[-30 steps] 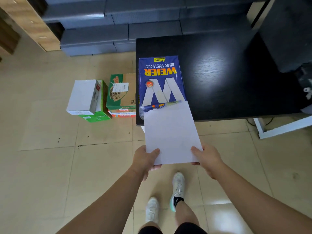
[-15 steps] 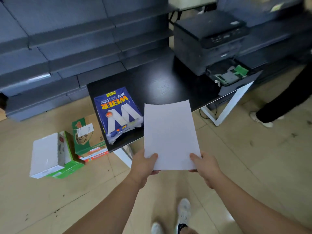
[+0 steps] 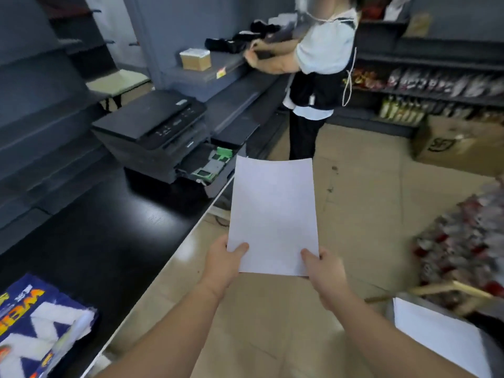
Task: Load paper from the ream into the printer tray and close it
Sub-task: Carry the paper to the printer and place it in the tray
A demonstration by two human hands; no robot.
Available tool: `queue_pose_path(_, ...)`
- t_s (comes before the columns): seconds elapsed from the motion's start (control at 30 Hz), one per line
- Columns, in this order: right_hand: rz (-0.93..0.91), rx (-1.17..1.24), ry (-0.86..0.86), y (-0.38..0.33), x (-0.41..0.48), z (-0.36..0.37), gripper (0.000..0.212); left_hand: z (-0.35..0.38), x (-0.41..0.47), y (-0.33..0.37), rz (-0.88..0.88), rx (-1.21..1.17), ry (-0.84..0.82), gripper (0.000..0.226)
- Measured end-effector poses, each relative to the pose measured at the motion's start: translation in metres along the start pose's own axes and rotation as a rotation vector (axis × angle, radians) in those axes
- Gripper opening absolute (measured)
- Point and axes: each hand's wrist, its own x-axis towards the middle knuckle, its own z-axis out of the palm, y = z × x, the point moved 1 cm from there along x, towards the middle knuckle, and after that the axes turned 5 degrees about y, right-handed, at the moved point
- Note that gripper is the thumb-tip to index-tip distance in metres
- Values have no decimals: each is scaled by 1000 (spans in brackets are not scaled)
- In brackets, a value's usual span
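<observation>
Head view: a shop room with a beige tiled floor (image 3: 362, 203) and grey shelving (image 3: 41, 85) running along the far left wall and on round the far side. One long black desk (image 3: 90, 236) fills the left, its white-edged rim slanting from the near left toward the far middle. One other person (image 3: 316, 77) in a white top stands far off, right of the desk's far end, arms out over a shelf. One dark printer (image 3: 152, 126) sits on the far end of the desk. Its one paper tray (image 3: 210, 165) is pulled open toward the right, with green guides showing inside. One cardboard box (image 3: 458, 148) rests on the floor at the far right, and one small brown box (image 3: 195, 59) sits on a far shelf. At the near right is a blurred heap of red and white packets (image 3: 463, 241), too smeared to count.

One blue ream (image 3: 35, 326) lies at the near left end of the desk, its wrapper torn open. One stack of white paper (image 3: 274, 216) is held in the air over the floor, just right of the desk edge and near the open tray. Two hands hold it by its near edge: the left hand (image 3: 222, 261) has its grip closed on the near left corner, thumb on top, and the right hand (image 3: 326, 271) is closed on the near right corner in the same way. One more white sheet (image 3: 436, 334) lies at the near right.
</observation>
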Motion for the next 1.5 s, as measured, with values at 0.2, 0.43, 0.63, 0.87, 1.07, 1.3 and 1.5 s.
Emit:
queue_pose_path(0.2,26,89,156,-16,56,-66,32,99,27,45,67,1,-130,11)
queue_pose_path(0.43,75,109,213,-28,122,-99,39,176,68,78,92,55,-209,13)
queue_pose_path(0.63,78,149,230,-54,196,-107,26,233,128,112,158,82,-257,8)
queue_pose_path(0.87,75,197,285,-109,287,-97,15,291,224,167,222,135,-347,12)
queue_pose_path(1.07,83,237,327,-146,354,-100,14,339,287,200,247,180,-371,11)
queue_pose_path(1.3,27,209,281,-183,438,-104,14,386,343,228,174,93,-308,11)
queue_pose_path(1.5,-93,88,99,-246,525,-68,16,386,403,252,140,19,-70,10)
